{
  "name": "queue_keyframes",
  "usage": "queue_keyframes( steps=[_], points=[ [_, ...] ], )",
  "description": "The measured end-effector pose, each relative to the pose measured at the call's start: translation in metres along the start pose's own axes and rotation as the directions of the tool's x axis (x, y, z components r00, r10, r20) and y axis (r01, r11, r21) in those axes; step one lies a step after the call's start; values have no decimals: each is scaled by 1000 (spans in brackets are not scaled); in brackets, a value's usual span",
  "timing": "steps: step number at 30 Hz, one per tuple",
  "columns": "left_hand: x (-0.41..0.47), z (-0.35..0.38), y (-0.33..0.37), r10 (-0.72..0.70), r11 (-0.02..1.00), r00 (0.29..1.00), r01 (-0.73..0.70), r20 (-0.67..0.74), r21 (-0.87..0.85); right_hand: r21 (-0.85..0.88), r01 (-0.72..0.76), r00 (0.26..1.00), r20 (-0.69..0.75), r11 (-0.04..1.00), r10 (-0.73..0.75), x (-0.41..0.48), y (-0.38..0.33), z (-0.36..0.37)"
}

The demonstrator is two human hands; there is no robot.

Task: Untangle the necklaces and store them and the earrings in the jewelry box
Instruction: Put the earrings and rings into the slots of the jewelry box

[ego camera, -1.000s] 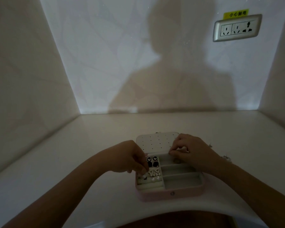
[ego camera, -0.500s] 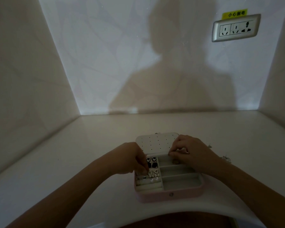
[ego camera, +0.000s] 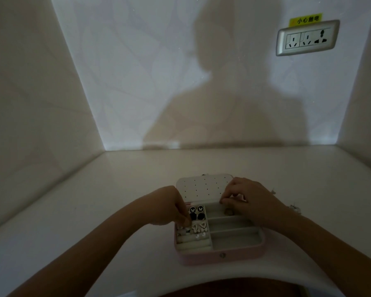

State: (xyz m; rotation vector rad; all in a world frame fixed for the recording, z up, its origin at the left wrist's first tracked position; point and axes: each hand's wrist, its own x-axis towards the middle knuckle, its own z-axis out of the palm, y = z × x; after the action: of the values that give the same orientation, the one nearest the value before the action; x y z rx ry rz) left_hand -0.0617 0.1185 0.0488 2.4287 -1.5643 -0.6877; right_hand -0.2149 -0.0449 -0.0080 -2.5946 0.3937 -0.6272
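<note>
Head view: a pink, rounded-corner jewelry box point(ego camera: 221, 257) sits open on the pale bench point(ego camera: 116, 189), near its front edge, with its white perforated lid panel point(ego camera: 204, 187) tilted back behind the tray. The left side of the tray is split into small cells. The far cells hold a pair of black round earrings with white butterflies point(ego camera: 196, 209) and, just in front of them, two plain dark round earrings point(ego camera: 197, 216). The cells nearer the front hold small white and pearly earrings point(ego camera: 198, 227). The right side has three long pale compartments point(ego camera: 234, 240) running crosswise. The left hand point(ego camera: 169, 207) rests at the box's left rim with fingers curled down, their tips in the small cells beside the white earrings; its grip is narrow, but whether it holds a piece cannot be told in the dim light. The right hand point(ego camera: 246, 200) sits over the far right corner of the tray, its fingertips bunched tightly at the back edge of the farthest long compartment, by the lid hinge. Whether this grip pinches anything cannot be told either. A small pale tangle of necklace point(ego camera: 295, 207) lies on the bench just right of the right wrist, outside the box. On the back wall is a silver-framed double socket point(ego camera: 307, 38) with a yellow label point(ego camera: 306, 19) above it.
</note>
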Motion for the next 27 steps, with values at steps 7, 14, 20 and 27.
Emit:
queue_keyframes(
  steps=[7,14,20,27],
  points=[
    [4,7,2,-13,997,996,20,-92,77,16,-7,1000,8,1000,7,0,-1,0],
    [3,-2,8,22,998,989,-14,-144,62,2,15,1000,12,1000,-15,1,0,-19],
    [13,-21,31,198,978,955,-209,-221,-25,-114,-121,960,241,986,145,2,23,-72],
    [56,-5,68,376,926,919,-378,-120,6,-57,-343,865,369,937,339,-11,69,-105]
  ],
)
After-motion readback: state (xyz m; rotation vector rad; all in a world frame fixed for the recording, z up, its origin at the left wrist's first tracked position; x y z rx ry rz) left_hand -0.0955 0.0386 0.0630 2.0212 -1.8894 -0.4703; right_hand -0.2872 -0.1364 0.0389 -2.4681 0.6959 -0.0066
